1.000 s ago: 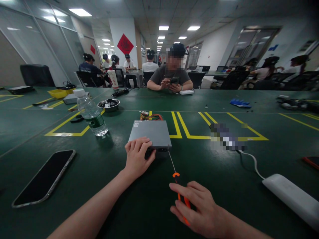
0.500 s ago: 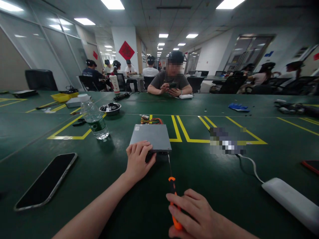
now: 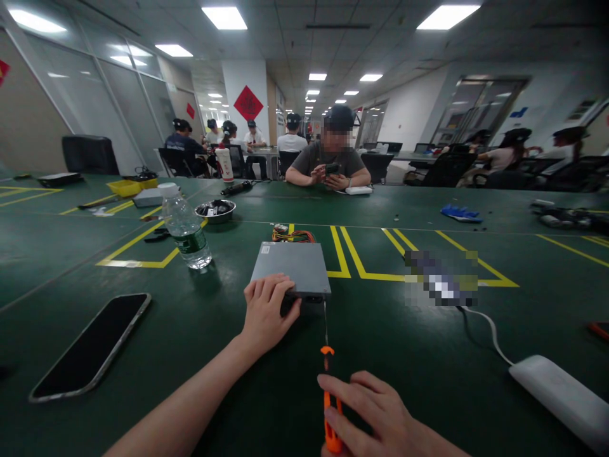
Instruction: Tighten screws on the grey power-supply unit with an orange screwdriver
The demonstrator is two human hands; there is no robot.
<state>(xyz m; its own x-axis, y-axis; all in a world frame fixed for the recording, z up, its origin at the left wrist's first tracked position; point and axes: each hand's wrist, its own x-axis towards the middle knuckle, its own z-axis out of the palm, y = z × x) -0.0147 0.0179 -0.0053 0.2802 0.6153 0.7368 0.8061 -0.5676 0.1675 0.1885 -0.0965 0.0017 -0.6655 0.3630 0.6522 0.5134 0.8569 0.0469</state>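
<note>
A grey metal computer power supply unit [image 3: 297, 263] lies on the green table, its bundle of coloured wires [image 3: 292, 235] at the far side. My left hand [image 3: 269, 311] grips its near left edge, fingers on top and thumb against the near face. In my right hand [image 3: 368, 412] is a screwdriver [image 3: 327, 362] with an orange and black handle, held between thumb and fingers. Its thin shaft points away from me, and the tip meets the near right corner of the unit. Whether the tip sits in a screw is too small to tell.
To the left are a phone [image 3: 92, 346], a water bottle [image 3: 188, 231] and a metal bowl [image 3: 216, 211] of small parts. A white power strip [image 3: 561, 393] with a cable lies at right, near a blurred-out object [image 3: 440, 277]. Across the table a person [image 3: 328, 158] holds a phone.
The view has shifted slightly, so the scene sits a little lower and to the right. The screwdriver's handle has turned in my right hand. My left hand keeps its grip on the unit.
</note>
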